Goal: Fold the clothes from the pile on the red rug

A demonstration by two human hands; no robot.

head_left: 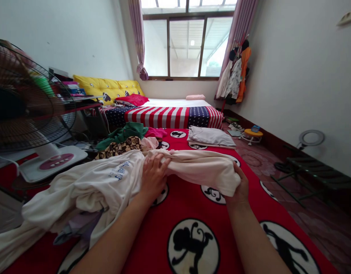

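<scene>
A cream garment [198,167] is stretched between my two hands above a red bedspread with black monkey emblems [192,213]. My left hand [152,177] grips its left end, fingers curled over the bunched cloth. My right hand [240,186] holds the right end from beneath, its fingers hidden under the fabric. To my left lies a heap of pale clothes [86,190], topped by a white shirt with blue lettering [120,171].
Green, brown-patterned and pink clothes [126,139] lie beyond the heap. A folded white garment [211,137] rests further up the bed. A standing fan [27,110] is close on the left. A flag-patterned cover [169,116], hanging clothes [235,74] and a dark folding rack [312,171] are around.
</scene>
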